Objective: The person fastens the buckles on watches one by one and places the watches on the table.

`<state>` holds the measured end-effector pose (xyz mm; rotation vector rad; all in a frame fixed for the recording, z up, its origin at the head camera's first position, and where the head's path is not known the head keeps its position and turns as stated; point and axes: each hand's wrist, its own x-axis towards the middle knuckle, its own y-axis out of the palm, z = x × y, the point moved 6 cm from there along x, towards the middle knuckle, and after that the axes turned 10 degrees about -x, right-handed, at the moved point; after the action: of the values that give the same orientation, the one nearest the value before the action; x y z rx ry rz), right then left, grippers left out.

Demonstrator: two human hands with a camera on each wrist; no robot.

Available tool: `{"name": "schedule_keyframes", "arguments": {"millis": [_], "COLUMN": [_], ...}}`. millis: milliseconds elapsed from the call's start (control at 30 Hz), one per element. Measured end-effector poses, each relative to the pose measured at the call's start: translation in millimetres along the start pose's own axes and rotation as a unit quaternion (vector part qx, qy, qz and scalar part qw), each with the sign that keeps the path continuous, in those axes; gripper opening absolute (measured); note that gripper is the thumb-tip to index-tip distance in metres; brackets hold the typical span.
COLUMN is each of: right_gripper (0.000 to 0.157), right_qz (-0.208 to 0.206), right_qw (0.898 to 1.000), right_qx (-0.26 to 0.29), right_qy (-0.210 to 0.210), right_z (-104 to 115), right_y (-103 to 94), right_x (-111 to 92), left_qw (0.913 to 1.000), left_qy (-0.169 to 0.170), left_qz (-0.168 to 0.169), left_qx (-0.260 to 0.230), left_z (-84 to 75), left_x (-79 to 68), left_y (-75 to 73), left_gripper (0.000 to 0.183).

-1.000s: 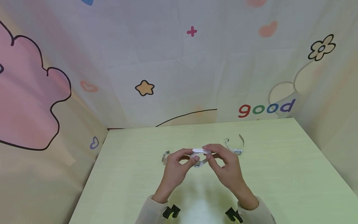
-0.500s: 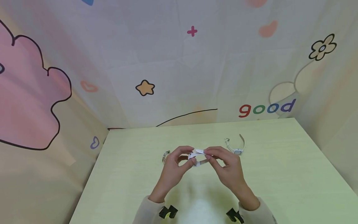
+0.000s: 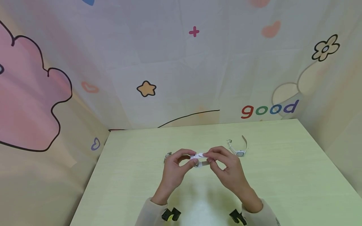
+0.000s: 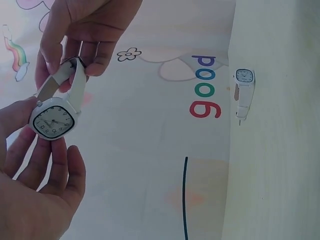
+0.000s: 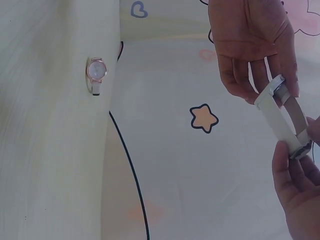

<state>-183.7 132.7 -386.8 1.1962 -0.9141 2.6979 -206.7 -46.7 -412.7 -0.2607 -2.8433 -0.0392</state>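
Observation:
A white-strapped wristwatch [image 3: 199,155] is held above the table between both hands, its strap bent into a loop. My left hand [image 3: 176,171] grips it by the square case, the dial [image 4: 52,121] facing the left wrist camera. At the opposite end, my right hand [image 3: 228,164] pinches the strap [image 5: 276,120] near a dark buckle [image 5: 300,151]. How far the strap runs through the buckle is hidden by the fingers. A second white watch [image 3: 240,153] lies on the table beyond my right hand. Behind my left hand sits a round-faced watch [image 5: 97,70], mostly covered in the head view.
The pale green table [image 3: 282,175] meets a printed curtain [image 3: 169,62] at its back and sides. Black mounts [image 3: 171,214] sit by both sleeves.
The held watch has turned, and its loop looks flatter from above. My right fingers have shifted slightly left along the strap. The watches on the table have stayed put.

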Motion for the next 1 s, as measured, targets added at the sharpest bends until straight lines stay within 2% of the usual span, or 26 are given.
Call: {"name": "schedule_keyframes", "arguments": {"millis": [100,233,433,700,833,900,1000], "right_gripper": [0.026,0.027,0.027,0.026,0.025,0.025,0.03], "right_qz": [0.002,0.01,0.014,0.038,0.047,0.051,0.06], "right_qw": [1.0,1.0,0.999,0.998,0.997,0.997,0.998], "right_qx": [-0.014,-0.002,0.011,-0.025,-0.029,-0.019,0.014], "right_qy": [-0.011,-0.022,-0.034,-0.05,-0.06,-0.056,-0.02], "right_z": [0.6,1.3,2.7,4.8,4.3,2.4,-3.1], "right_y": [0.3,1.9,3.0,3.3,4.4,5.0,5.7], "right_x": [-0.1,-0.2,-0.6,1.9,1.8,1.3,0.1], "left_qw": [0.9998,0.9992,0.9992,0.9987,0.9986,0.9989,0.9995], "left_qy": [0.01,0.02,0.031,0.049,0.047,0.039,0.024], "left_qz": [-0.008,-0.015,-0.003,0.006,0.017,0.022,0.02], "left_qx": [0.014,0.03,0.026,0.01,0.016,0.014,-0.001], "left_z": [-0.6,-2.2,-3.2,0.2,1.5,1.9,2.4], "left_x": [-0.6,-1.4,-2.0,-3.6,-2.6,-1.5,0.0], "left_y": [-0.4,-0.3,2.3,4.5,6.9,8.0,8.3], "left_gripper": [0.02,0.019,0.018,0.02,0.017,0.016,0.018]}}
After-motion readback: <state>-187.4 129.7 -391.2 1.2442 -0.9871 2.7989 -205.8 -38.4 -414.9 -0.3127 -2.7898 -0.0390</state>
